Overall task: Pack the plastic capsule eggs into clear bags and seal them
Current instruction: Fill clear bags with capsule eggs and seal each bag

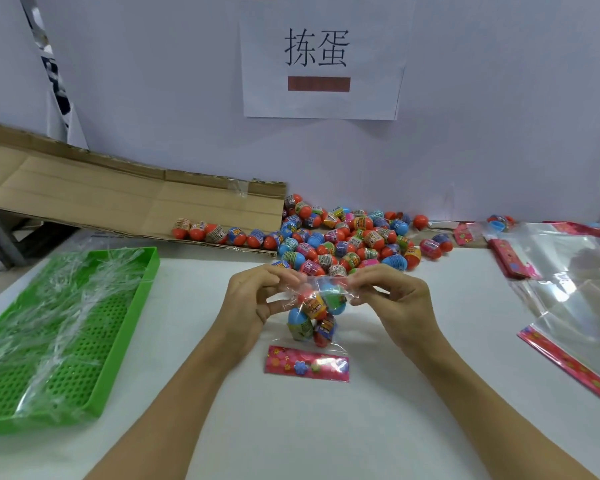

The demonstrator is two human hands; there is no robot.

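Pinching the far edge of a clear bag between curled fingers, the left hand and right hand held it over the middle of the white table in the head view. Several capsule eggs sat inside the bag, and its pink flowered header strip lay on the table nearest the person. A loose pile of eggs lay behind the hands against the wall. A green tray covered in crinkled plastic sat at the left, flattened cardboard behind it, and spare bags at the right.
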